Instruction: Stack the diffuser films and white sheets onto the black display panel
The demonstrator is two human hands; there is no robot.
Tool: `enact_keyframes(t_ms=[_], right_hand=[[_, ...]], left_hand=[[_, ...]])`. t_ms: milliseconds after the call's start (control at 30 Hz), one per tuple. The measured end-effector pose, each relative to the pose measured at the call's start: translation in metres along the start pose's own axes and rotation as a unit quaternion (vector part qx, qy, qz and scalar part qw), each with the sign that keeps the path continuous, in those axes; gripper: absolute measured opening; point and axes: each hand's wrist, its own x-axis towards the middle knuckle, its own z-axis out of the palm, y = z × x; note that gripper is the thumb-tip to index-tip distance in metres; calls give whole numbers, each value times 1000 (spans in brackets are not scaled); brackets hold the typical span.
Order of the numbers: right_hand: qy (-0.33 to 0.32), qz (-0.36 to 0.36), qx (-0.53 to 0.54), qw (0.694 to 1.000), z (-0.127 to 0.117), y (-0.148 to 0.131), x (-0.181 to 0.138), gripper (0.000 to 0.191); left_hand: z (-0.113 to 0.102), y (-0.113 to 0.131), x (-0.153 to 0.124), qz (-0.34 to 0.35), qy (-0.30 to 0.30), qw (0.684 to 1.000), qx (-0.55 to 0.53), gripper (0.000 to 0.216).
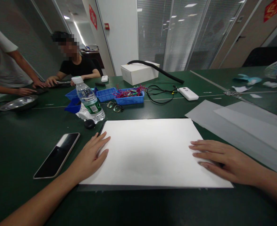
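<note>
A large white sheet of paper (147, 150) lies flat before me on the dark green table (138, 207), over something dark whose edge shows at the top left. My left hand (91, 155) rests on the sheet's left edge, fingers spread and holding nothing. On the right edge lies my right hand (220, 160), its fingers stretched out over the paper. Left of my left hand is a phone (57, 155) with a dark screen. Beyond it, a clear water bottle (88, 99) with a green label stands beside a black mouse-like object (89, 124).
Translucent sheets (242, 125) lie at the right. Farther back are a blue tray (130, 99) of red wires, glasses (114, 106), a black cable (160, 95), a white device (187, 93) and a white box (139, 73). Two people are at the far left near a metal bowl (19, 103).
</note>
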Motion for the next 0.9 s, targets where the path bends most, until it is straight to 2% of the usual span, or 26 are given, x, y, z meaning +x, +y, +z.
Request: enact_keyframes(t_ms=[567, 900], right_hand=[[17, -11, 10, 1000, 0, -3, 2, 40], [0, -1, -3, 1000, 2, -1, -3, 41]], left_hand=[[-2, 1, 1, 0, 1, 1000, 10, 65], [-2, 1, 0, -2, 0, 1000, -2, 67]])
